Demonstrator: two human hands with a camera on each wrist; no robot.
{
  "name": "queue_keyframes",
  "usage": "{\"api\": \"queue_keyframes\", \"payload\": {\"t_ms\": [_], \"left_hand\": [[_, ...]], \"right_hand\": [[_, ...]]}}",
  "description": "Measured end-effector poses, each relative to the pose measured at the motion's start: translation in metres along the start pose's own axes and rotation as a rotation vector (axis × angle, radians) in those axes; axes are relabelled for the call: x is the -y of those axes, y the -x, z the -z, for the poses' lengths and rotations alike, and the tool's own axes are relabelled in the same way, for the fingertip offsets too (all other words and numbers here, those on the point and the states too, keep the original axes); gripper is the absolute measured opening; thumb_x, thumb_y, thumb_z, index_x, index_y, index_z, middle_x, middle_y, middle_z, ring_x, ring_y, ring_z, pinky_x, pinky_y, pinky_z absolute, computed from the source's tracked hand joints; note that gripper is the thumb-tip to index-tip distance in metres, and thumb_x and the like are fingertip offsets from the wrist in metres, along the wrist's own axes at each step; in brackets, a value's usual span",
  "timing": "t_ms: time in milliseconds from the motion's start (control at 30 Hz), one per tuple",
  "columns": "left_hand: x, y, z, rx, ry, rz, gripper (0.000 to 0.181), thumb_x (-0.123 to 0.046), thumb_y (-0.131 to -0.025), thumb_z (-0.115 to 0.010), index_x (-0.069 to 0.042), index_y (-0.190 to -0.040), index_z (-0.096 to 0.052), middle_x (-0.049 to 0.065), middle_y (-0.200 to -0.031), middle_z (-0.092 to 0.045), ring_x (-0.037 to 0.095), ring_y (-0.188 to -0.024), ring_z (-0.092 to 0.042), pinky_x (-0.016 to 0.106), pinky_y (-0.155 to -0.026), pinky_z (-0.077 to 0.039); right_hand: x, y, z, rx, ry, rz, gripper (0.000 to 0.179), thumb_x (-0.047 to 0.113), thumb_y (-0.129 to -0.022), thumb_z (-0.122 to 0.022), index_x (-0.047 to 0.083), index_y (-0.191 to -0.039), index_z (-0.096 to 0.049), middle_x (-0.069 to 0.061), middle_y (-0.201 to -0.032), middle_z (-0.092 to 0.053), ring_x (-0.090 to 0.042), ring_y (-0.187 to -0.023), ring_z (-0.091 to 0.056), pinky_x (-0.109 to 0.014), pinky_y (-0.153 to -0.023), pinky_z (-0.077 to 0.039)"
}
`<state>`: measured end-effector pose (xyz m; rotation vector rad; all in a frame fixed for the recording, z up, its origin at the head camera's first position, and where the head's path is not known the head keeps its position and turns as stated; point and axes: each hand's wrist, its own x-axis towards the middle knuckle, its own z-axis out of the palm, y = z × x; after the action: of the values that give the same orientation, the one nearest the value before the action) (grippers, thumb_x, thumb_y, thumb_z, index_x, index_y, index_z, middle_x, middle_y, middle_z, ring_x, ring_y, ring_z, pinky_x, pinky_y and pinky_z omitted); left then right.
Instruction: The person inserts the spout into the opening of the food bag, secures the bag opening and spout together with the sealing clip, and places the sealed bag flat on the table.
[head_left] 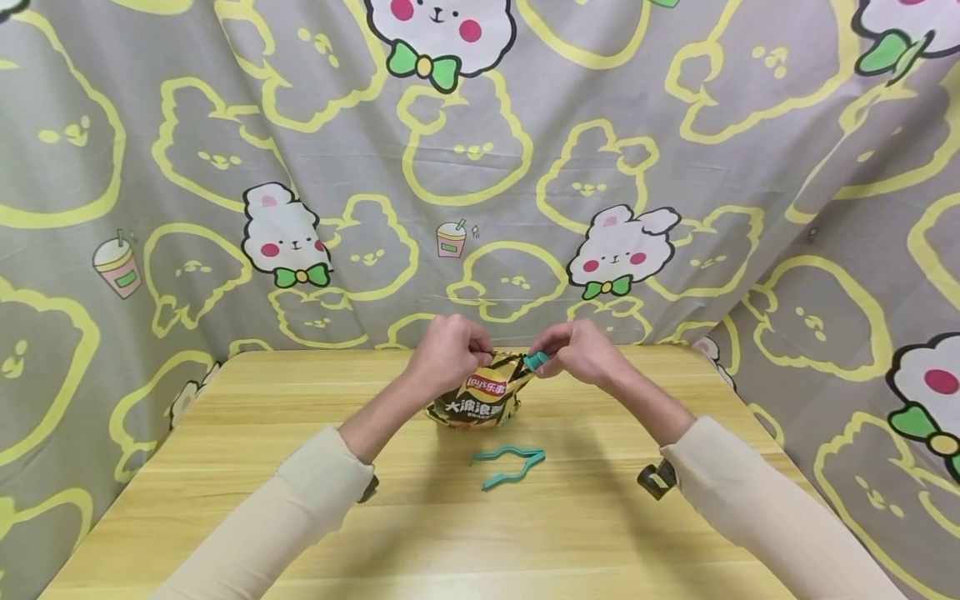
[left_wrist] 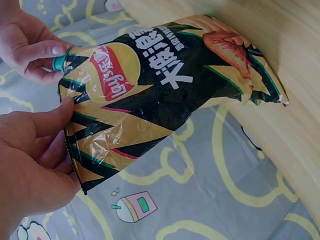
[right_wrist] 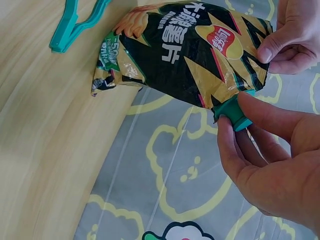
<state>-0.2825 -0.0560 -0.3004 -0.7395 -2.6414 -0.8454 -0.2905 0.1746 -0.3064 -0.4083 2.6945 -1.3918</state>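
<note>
A black and gold Lay's chip bag (head_left: 476, 408) stands on the table, its top edge raised between both hands. My left hand (head_left: 450, 354) pinches that edge near one corner, thumb on the printed front in the left wrist view. At the opposite top corner, my right hand (head_left: 583, 352) holds a small teal spout-like piece (right_wrist: 234, 113) between thumb and fingers, right at the bag's edge. On the table in front of the bag lies a teal bag clip (head_left: 534, 458), its two arms spread in a V.
The wooden table (head_left: 300, 517) reaches back to a grey curtain (head_left: 360, 150) with yellow outlines and white cartoon animals, which also hangs at both sides. A dark wrist camera (head_left: 657, 478) sits at the right sleeve.
</note>
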Motion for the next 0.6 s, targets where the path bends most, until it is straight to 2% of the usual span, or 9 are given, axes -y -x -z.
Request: {"api": "queue_keyframes", "payload": {"t_ms": [333,600], "left_hand": [[-0.0012,0.0007,-0.0008,-0.003,0.001,-0.002,0.01,-0.001,-0.084,-0.08,-0.008,-0.078,-0.08,0.001,-0.075,-0.077,0.013,-0.069,-0.073,0.027,-0.067,-0.06],[-0.0014,0.0009,0.0001,-0.008,-0.005,-0.004,0.009,-0.002,-0.084,-0.08,-0.009,-0.078,-0.08,0.001,-0.076,-0.077,0.013,-0.069,-0.073,0.027,-0.067,-0.06]], "right_hand": [[0.0019,-0.0005,-0.0003,-0.021,0.039,-0.011,0.027,0.007,-0.077,-0.084,0.005,-0.104,-0.077,-0.006,-0.09,-0.077,-0.018,-0.084,-0.07,-0.039,-0.088,-0.056],[0.0023,-0.0003,-0.0007,-0.031,0.008,-0.031,0.027,0.007,-0.079,-0.084,0.004,-0.105,-0.077,-0.006,-0.091,-0.077,-0.019,-0.084,-0.07,-0.034,-0.083,-0.057]]}}
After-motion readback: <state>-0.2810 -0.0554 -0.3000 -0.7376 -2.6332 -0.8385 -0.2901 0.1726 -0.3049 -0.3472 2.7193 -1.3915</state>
